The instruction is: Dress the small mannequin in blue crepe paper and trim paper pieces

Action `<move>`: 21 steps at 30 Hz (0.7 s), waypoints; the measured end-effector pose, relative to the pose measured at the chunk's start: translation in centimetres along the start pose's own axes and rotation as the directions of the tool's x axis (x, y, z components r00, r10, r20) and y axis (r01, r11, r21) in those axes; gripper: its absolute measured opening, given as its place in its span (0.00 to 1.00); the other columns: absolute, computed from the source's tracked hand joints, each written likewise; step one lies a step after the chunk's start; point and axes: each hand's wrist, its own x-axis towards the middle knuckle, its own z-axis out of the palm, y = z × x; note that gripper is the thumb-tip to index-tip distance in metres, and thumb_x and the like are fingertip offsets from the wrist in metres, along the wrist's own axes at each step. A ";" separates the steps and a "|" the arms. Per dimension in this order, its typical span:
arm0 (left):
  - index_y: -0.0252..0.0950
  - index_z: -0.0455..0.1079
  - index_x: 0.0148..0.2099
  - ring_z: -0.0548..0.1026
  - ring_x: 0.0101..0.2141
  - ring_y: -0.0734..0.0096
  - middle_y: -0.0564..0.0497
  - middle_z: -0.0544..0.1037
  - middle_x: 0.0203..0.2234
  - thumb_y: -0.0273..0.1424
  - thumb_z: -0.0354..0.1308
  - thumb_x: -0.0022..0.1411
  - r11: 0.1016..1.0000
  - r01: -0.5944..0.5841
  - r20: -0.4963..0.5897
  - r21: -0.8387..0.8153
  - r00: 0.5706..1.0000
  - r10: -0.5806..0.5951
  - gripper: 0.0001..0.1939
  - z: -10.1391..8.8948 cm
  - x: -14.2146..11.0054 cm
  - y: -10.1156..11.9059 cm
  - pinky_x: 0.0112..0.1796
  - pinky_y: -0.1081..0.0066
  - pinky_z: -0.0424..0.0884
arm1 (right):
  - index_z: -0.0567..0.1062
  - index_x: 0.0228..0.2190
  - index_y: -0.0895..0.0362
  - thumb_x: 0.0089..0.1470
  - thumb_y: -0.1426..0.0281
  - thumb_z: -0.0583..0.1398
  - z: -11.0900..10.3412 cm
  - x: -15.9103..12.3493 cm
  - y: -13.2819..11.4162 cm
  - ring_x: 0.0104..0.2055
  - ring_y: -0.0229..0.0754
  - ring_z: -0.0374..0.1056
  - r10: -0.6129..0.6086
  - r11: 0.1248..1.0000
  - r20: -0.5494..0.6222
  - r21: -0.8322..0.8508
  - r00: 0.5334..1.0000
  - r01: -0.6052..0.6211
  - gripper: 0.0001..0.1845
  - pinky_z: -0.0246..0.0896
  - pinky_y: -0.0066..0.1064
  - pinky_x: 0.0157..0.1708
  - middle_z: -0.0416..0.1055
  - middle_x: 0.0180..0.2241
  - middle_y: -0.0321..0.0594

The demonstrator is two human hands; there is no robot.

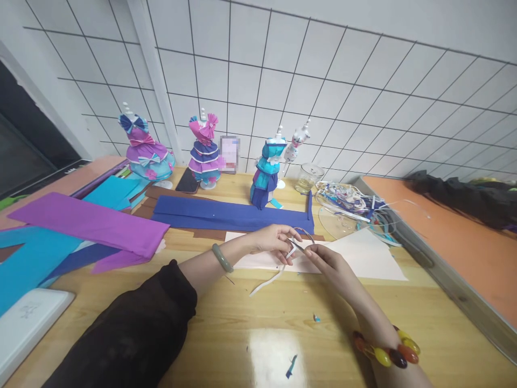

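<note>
Landmark: dark blue strip (226, 215), lying flat across the table (226, 339).

Left hand (277, 241): in front of the dark blue strip; green bangle (222, 258) at the wrist; fingers narrowed on a white strip (272, 282), whose loose end trails toward the viewer.

Right hand (333, 264): in front of the dark blue strip, toward its right end; bead bracelet (390, 357) at the wrist; fingers pinched on a slim dark tool (298, 245), tip close to the left fingers. Whether it touches the white strip cannot be told.

Pale sheet (375, 258): beneath the hands, in front of the dark blue strip and extending beyond its right end.

Purple sheet (92, 221): left of the dark blue strip.

Dress forms, four, clothed, all behind the dark blue strip: bow-trimmed (145, 145), tiered (204, 151), turquoise (266, 172), white (297, 143).

Dark phone (187, 180): behind the dark blue strip.

Glass jar (309, 175): behind its right end.

Ribbon tangle (343, 196): right of it.
</note>
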 end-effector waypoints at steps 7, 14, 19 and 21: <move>0.36 0.64 0.47 0.77 0.26 0.70 0.49 0.75 0.30 0.24 0.59 0.51 0.999 -0.034 0.027 0.005 0.999 0.034 0.19 -0.2 0.0 -0.2 0.30 0.66 0.74 | 0.72 0.30 0.57 0.54 0.50 0.53 0.0 0.0 0.0 0.28 0.40 0.61 0.005 1.000 -0.004 0.007 1.000 -0.005 0.22 0.56 0.29 0.28 0.68 0.26 0.36; 0.37 0.62 0.49 0.77 0.26 0.68 0.50 0.75 0.29 0.23 0.58 0.51 0.999 -0.041 0.042 -0.005 0.998 0.041 0.22 -0.4 0.2 -0.6 0.31 0.65 0.75 | 0.72 0.29 0.57 0.52 0.48 0.54 0.0 -0.1 -0.1 0.27 0.40 0.60 0.004 1.000 -0.027 0.024 1.000 -0.004 0.24 0.55 0.29 0.27 0.68 0.26 0.37; 0.39 0.59 0.52 0.77 0.26 0.70 0.50 0.75 0.30 0.22 0.57 0.51 0.999 -0.050 0.015 0.008 0.999 0.050 0.25 -0.4 0.0 -0.3 0.31 0.65 0.74 | 0.72 0.31 0.57 0.52 0.48 0.54 0.2 0.1 0.3 0.26 0.39 0.58 0.030 1.000 -0.032 -0.007 0.999 -0.030 0.24 0.53 0.29 0.25 0.66 0.23 0.35; 0.40 0.57 0.55 0.77 0.26 0.70 0.50 0.75 0.31 0.22 0.57 0.51 0.999 -0.041 -0.001 0.028 0.999 0.041 0.28 -0.5 -0.1 -0.1 0.30 0.66 0.74 | 0.72 0.31 0.57 0.51 0.49 0.55 0.0 0.1 0.6 0.26 0.40 0.59 0.044 0.999 -0.028 -0.014 0.999 -0.044 0.23 0.54 0.30 0.26 0.65 0.23 0.35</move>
